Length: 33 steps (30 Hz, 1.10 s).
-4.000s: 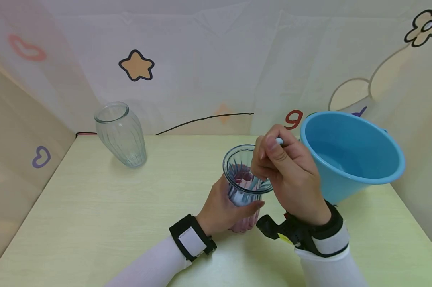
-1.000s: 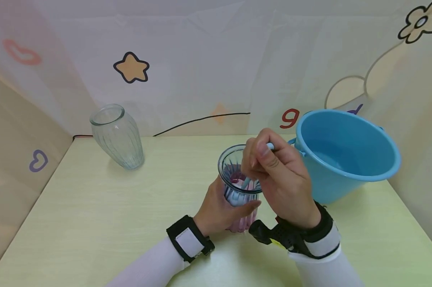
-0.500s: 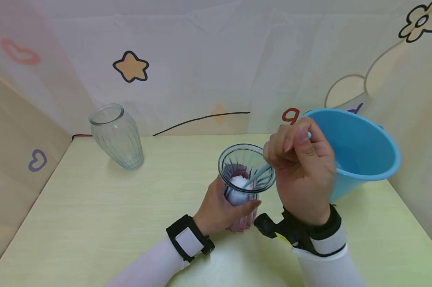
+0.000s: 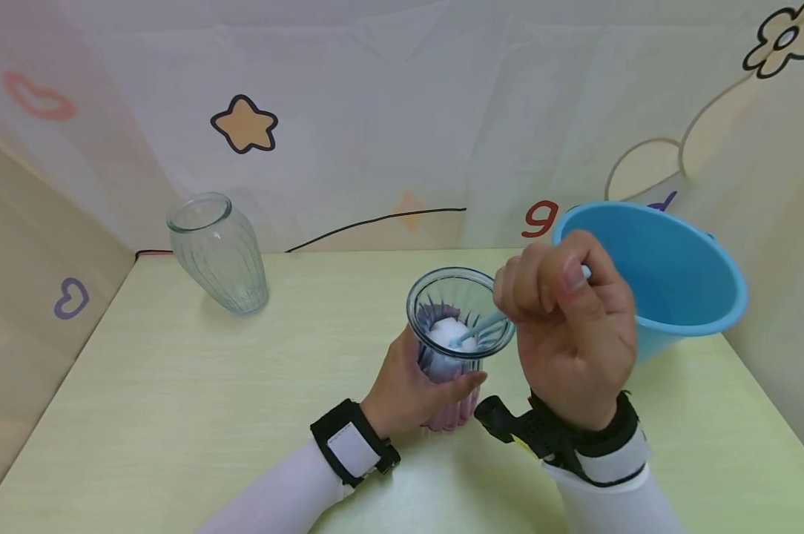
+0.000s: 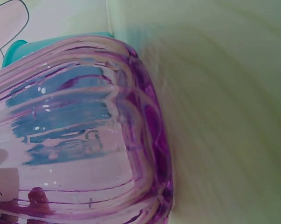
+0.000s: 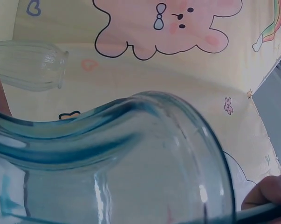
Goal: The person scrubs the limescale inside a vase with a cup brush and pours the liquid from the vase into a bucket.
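Observation:
My left hand (image 4: 409, 393) grips a ribbed glass vase (image 4: 450, 363), blue at the rim and pink toward the base, from its left side. The vase's purple-pink base (image 5: 98, 140) fills much of the left wrist view. My right hand (image 4: 569, 319), right of the rim, holds the light-blue handle of a bottle brush (image 4: 450, 334) in curled fingers, thumb on top. Its white, sponge-like head sits inside the vase, and the handle slants out over the right rim. In the right wrist view, the glass rim (image 6: 131, 140) stands close, with fingers (image 6: 270, 192) on the handle.
A clear ribbed vase (image 4: 222, 256) stands at the back left of the pale table (image 4: 175, 415). Behind my right hand, a light-blue bucket (image 4: 669, 259) stands at the right. A printed cloth (image 4: 362, 111) hangs along the back of the table.
My right hand has moved right from over the vase mouth, tilting the brush handle outward. The white head sits higher inside the vase. My left hand keeps its grip.

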### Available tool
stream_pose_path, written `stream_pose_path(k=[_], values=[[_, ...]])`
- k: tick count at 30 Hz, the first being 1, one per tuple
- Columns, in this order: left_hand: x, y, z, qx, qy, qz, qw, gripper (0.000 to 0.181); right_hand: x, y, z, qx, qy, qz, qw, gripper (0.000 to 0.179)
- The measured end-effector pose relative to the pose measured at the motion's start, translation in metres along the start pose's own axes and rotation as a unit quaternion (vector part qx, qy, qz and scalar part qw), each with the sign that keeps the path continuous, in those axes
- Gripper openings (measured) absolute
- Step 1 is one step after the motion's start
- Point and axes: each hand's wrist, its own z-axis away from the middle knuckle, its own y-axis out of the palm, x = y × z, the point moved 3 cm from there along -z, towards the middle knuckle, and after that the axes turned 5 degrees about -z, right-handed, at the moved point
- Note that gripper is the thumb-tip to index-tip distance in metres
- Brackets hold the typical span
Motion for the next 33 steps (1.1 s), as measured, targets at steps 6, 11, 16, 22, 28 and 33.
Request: stream_pose_path(k=[6,11,16,22,28,33], values=[[-0.001,0.000,0.000,0.002,-0.001,0.004,1.0000,0.072,-0.006,0.002,0.001,0.023,0.010,0.009,0.9996,0.028],[-0.002,0.000,0.000,0.001,0.002,-0.002,1.0000,0.070,-0.013,0.002,0.004,0.045,0.024,0.038,0.9980,0.029],[-0.002,0.000,0.000,0.005,-0.002,0.002,1.0000,0.070,-0.016,0.006,0.004,0.066,0.064,0.076,0.9928,0.027],[-0.003,0.001,0.000,0.008,0.001,0.019,0.9998,0.069,-0.015,0.012,0.004,0.100,0.118,0.134,0.9788,0.028],[-0.003,0.001,0.001,0.015,-0.011,0.030,0.9994,0.071,-0.012,0.015,0.005,0.135,0.167,0.168,0.9621,0.026],[-0.003,0.000,0.002,0.022,-0.011,0.044,0.9987,0.069,-0.013,0.016,0.004,0.144,0.176,0.174,0.9581,0.027]])
